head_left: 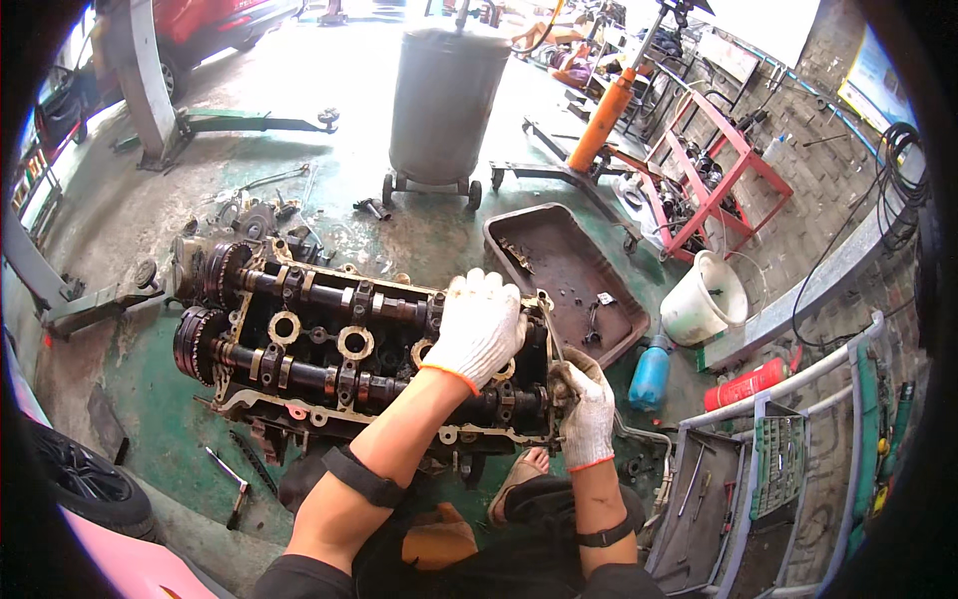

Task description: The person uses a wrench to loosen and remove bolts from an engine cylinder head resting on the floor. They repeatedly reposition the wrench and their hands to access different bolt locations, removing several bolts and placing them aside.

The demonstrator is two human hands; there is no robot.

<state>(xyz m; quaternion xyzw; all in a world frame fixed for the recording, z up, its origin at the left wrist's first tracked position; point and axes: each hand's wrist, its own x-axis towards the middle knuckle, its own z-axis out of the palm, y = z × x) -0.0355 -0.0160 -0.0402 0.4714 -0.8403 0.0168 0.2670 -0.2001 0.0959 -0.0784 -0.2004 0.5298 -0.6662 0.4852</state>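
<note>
A cylinder head (356, 340) with two camshafts and toothed sprockets (202, 344) at its left end lies across the middle of the view. My left hand (477, 324), in a white glove with orange cuff, rests over the far camshaft near the right end, its fingers curled; what they hold, if anything, is hidden. At the right end my right hand (582, 409), in a soiled white glove, is closed around a thin metal tool (549, 329) that runs up along the end of the head.
Beyond stand a grey drum (437, 110) on wheels, an orange jack (599, 125), a plastic tray (569, 260), a white bucket (702, 299) and a pink-red rack (704, 215). Right: blue bottle (649, 374), fire extinguisher (743, 384), tool cart (768, 409). Left: lift post (150, 90), wheel (80, 479).
</note>
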